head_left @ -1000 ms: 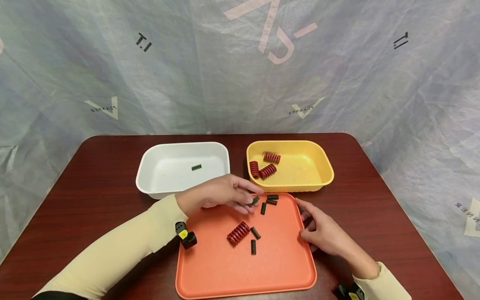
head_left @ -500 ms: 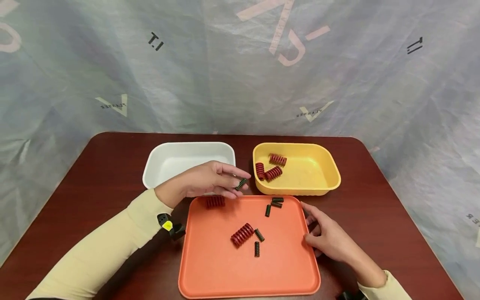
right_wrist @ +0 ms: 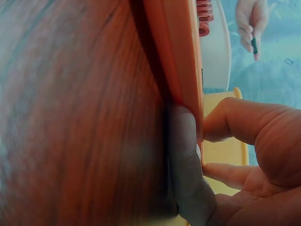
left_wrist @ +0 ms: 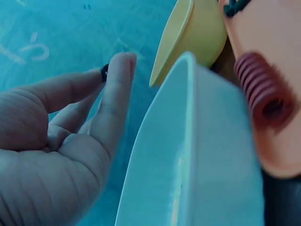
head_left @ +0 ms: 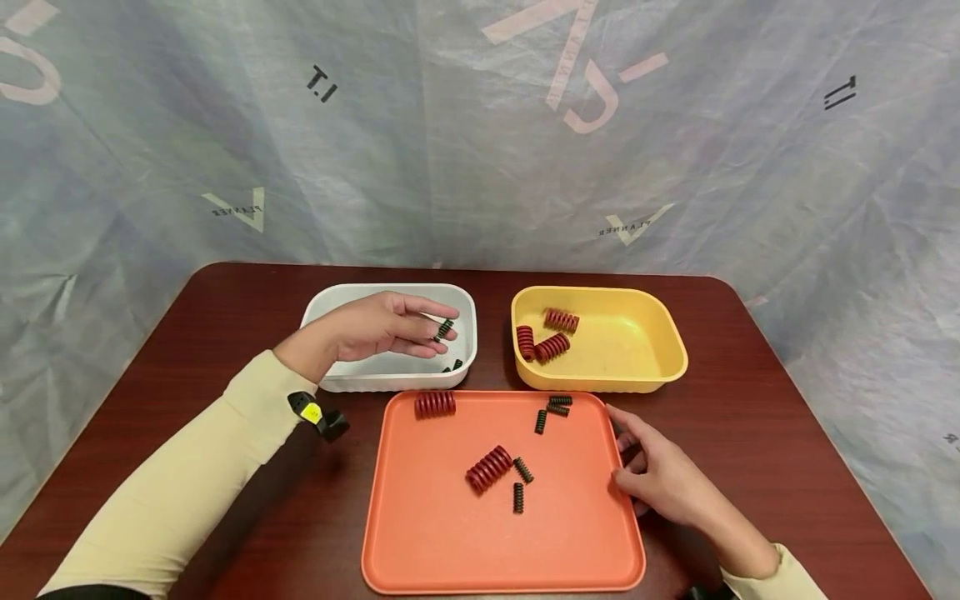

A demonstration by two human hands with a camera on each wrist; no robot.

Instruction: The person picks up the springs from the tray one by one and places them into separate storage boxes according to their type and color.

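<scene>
Over the white bin (head_left: 390, 384), my left hand (head_left: 367, 327) pinches a small dark green spring (head_left: 444, 330) between thumb and fingers. The left wrist view shows only the dark tip of that spring (left_wrist: 104, 72) at the fingertips. Dark springs (head_left: 457, 365) lie inside the white bin, partly hidden by the hand. At the right edge of the orange tray (head_left: 450, 533), my right hand (head_left: 667, 479) grips the rim, with fingers (right_wrist: 183, 132) below it. Two red springs (head_left: 489, 469) and several small dark springs (head_left: 518, 497) lie on the tray.
A yellow bin (head_left: 637, 379) holding three red springs (head_left: 552, 347) stands right of the white bin, behind the tray. All sit on a dark red-brown table (head_left: 750, 433). A grey printed sheet (head_left: 450, 167) hangs behind.
My left hand has carried the small dark green spring up off the tray and leftward over the white bin, uncovering a red spring at the tray's back left. The right hand stays on the tray.
</scene>
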